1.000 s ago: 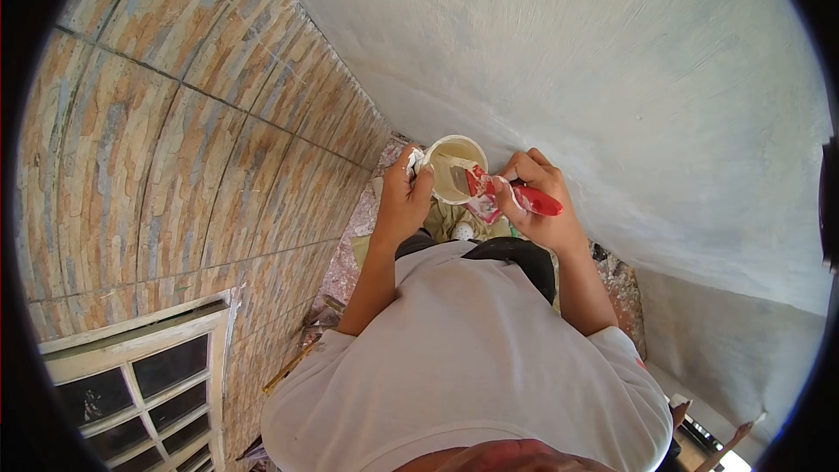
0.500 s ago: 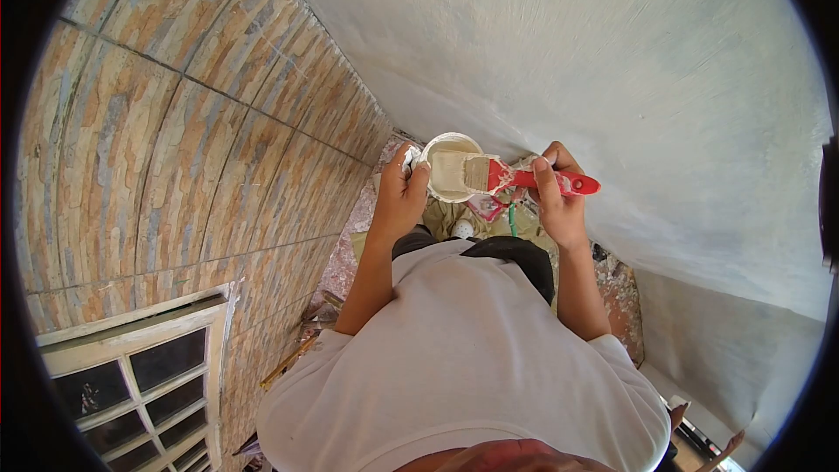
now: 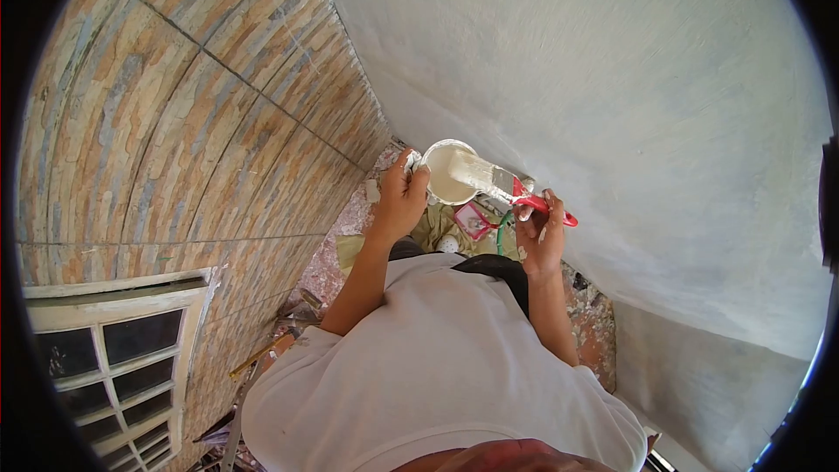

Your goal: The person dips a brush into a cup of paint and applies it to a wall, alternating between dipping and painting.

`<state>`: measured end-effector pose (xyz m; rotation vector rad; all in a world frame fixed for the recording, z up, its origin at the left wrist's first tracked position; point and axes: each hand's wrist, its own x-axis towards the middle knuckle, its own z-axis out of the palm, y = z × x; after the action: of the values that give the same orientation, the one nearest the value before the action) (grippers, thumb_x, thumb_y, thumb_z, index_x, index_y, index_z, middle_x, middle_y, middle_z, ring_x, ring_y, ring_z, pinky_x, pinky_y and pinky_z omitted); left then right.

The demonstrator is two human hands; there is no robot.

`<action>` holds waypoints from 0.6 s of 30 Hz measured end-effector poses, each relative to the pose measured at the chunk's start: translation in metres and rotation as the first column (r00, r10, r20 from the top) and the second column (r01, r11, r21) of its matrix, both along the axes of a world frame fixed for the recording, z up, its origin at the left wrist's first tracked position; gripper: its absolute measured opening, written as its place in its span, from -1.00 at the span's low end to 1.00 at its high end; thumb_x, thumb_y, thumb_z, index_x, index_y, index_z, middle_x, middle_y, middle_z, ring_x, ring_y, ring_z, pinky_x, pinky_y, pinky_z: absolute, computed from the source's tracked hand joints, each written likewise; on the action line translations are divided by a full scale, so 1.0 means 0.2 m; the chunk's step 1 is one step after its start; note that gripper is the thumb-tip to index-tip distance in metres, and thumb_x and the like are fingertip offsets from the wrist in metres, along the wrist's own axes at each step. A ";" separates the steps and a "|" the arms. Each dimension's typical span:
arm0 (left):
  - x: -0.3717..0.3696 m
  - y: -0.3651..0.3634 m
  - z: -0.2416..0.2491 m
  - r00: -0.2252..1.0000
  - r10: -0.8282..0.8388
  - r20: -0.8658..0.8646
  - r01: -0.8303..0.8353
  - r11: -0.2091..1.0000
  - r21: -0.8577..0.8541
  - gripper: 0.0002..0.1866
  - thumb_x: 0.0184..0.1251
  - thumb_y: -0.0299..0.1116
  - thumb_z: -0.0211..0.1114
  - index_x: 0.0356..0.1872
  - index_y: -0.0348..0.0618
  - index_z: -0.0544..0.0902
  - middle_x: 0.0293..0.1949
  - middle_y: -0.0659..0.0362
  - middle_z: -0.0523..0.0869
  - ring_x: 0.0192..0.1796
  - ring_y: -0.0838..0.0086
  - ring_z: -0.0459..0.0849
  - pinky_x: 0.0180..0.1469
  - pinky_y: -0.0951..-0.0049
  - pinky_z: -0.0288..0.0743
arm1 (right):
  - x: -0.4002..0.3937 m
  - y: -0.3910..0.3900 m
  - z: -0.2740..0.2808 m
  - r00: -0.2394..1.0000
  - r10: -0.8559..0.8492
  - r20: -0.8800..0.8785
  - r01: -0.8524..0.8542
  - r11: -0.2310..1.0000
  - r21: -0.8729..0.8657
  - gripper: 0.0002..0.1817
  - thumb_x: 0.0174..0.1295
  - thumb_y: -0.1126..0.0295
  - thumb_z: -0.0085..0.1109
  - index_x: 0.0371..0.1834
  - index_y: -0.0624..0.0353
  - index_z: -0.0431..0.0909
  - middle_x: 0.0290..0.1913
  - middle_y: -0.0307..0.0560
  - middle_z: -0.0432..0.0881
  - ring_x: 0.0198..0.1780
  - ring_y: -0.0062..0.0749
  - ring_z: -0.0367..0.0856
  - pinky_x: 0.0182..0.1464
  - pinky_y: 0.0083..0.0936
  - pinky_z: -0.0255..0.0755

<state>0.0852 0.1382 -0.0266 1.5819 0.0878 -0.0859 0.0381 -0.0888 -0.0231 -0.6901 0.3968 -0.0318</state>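
My left hand (image 3: 404,196) is closed on the rim of a small white paint tub (image 3: 453,145), its thumb near the tub's edge. Pale, off-white paint (image 3: 444,177) lies inside. A red-handled paintbrush (image 3: 528,200) is gripped in my right hand (image 3: 544,240), to the right of the tub. Its bristles, thickly coated with pale paint, reach over the tub's right rim and into its mouth. Paint smears mark the metal band of the brush and the fingers of my right hand.
A grey-white painted wall (image 3: 577,70) rises ahead and to the right. Stone-patterned tiles (image 3: 175,114) cover the left wall, with a white-framed window (image 3: 131,358) low down. Below are a paint-spattered floor (image 3: 330,255), a pink-edged item (image 3: 473,220) and a green curved strip (image 3: 504,232).
My right hand has turned and dropped lower, tilting the brush so its handle slopes down to the right. The bristles now show a thick coat of paint. The view has shifted slightly.
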 end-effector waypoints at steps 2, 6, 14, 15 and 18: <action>-0.01 0.00 0.00 1.000 0.022 -0.007 -0.022 1.000 -0.017 -0.50 0.34 -0.37 0.09 0.21 -0.51 0.32 -0.55 0.25 0.50 -0.57 0.70 0.40 -0.55 0.60 0.29 | -0.01 0.01 -0.03 0.999 0.007 0.033 -0.008 0.999 0.053 -0.80 0.39 0.22 -0.09 -0.28 0.04 0.46 -0.60 -0.18 0.53 -0.69 -0.63 0.14 -0.29 -0.53 0.25; 0.00 0.00 -0.01 0.999 0.022 -0.040 -0.024 0.998 -0.055 -0.48 0.34 -0.36 0.09 0.23 -0.51 0.30 -0.56 0.26 0.48 -0.57 0.68 0.40 -0.55 0.60 0.29 | 0.00 0.02 -0.08 0.998 0.057 0.002 -0.054 0.938 0.342 -0.77 0.37 0.28 -0.13 -0.38 0.11 0.46 -0.57 -0.18 0.51 -0.70 -0.62 0.10 -0.30 -0.53 0.19; 0.01 0.00 0.00 0.998 0.057 -0.024 -0.059 0.996 -0.061 -0.46 0.36 -0.35 0.09 0.25 -0.53 0.27 -0.53 0.25 0.49 -0.54 0.69 0.40 -0.53 0.61 0.29 | 0.03 0.05 -0.14 0.971 0.232 -0.055 -0.128 0.702 0.701 -0.75 0.35 0.31 -0.19 -0.43 0.12 0.43 -0.54 -0.21 0.47 -0.67 -0.58 0.12 -0.25 -0.45 0.18; 0.02 0.00 -0.01 0.998 0.066 -0.023 -0.067 0.997 -0.046 -0.46 0.36 -0.35 0.09 0.24 -0.53 0.27 -0.52 0.25 0.49 -0.54 0.70 0.40 -0.53 0.62 0.29 | 0.03 0.06 -0.11 0.978 0.204 -0.047 -0.120 0.729 0.674 -0.75 0.35 0.30 -0.18 -0.42 0.13 0.44 -0.54 -0.22 0.47 -0.67 -0.58 0.14 -0.24 -0.44 0.19; 0.01 0.01 -0.01 0.994 0.105 -0.034 -0.106 0.994 -0.027 -0.47 0.35 -0.36 0.10 0.24 -0.54 0.27 -0.52 0.26 0.49 -0.55 0.70 0.39 -0.54 0.62 0.28 | 0.06 0.04 -0.01 0.980 0.194 0.050 -0.184 0.766 0.616 -0.74 0.36 0.28 -0.17 -0.40 0.13 0.46 -0.53 -0.22 0.48 -0.67 -0.58 0.16 -0.22 -0.44 0.19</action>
<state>0.0878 0.1404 -0.0281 1.5448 0.1946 -0.0296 0.0500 -0.0809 -0.0254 -0.0683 0.3235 0.2905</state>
